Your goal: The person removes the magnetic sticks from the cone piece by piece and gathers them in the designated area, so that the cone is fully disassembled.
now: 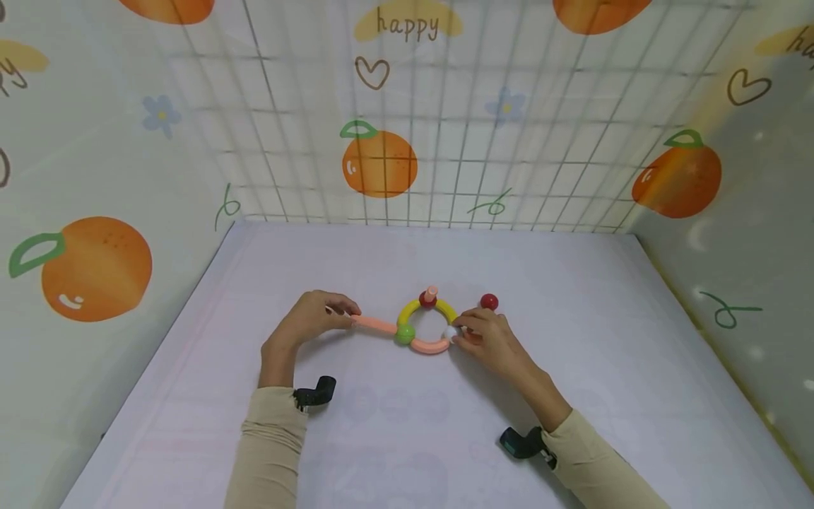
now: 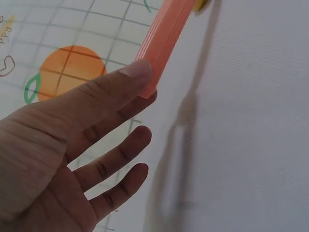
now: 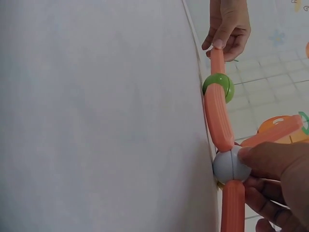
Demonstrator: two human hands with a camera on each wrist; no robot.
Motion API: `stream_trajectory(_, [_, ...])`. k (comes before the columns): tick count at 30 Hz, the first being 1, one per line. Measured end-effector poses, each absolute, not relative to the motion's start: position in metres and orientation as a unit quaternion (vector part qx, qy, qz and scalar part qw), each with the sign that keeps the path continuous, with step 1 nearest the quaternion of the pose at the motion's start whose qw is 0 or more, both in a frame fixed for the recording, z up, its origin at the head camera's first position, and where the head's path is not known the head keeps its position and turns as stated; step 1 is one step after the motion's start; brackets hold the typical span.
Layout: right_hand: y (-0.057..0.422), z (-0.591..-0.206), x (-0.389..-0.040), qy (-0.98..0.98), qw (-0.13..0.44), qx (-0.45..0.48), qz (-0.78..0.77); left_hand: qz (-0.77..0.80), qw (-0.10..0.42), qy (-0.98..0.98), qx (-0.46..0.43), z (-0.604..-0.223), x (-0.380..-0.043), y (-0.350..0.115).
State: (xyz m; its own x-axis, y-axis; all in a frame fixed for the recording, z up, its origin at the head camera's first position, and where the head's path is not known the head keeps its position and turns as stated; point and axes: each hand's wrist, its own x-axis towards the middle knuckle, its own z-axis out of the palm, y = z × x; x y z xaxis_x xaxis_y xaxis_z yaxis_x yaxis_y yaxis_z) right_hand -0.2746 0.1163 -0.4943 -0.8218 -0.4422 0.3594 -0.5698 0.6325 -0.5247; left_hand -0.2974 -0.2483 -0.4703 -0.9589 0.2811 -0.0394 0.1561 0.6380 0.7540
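A ring of two yellow curved rods (image 1: 408,311) and one pink curved rod (image 1: 429,347) lies mid-table, joined by balls. My left hand (image 1: 314,314) pinches the outer end of a straight pink rod (image 2: 166,43) between thumb and forefinger, its other fingers spread. That rod's far end meets the green ball (image 1: 405,334). On the ring's right side, my right hand (image 1: 492,339) pinches the white ball (image 3: 231,165) with thumb and fingers. Another pink rod (image 3: 233,208) extends outward from this ball, partly hidden by the hand in the head view.
At the ring's far side, a red ball (image 1: 427,302) carries a pink rod (image 1: 432,291) pointing up. A loose red ball (image 1: 489,302) sits just beyond my right hand. A grid panel (image 1: 439,170) behind printed sheeting borders the white table (image 1: 381,452) at the back.
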Motion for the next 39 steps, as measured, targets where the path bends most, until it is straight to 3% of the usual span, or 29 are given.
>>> stream_trajectory(19, [0.115,-0.495,-0.273,-0.904,0.106,0.283,0.302,0.394,0.080,0.905,0.139,-0.480,-0.303,-0.244])
stream_trajectory(32, [0.114,-0.477,-0.277,-0.887,0.160,0.307,0.306,0.438,-0.011,0.885,0.155,-0.482,-0.316,-0.197])
stream_trajectory(39, [0.107,-0.463,-0.291,-0.880,0.167,0.318,0.311,0.455,-0.026,0.872,0.176,-0.490,-0.327,-0.163])
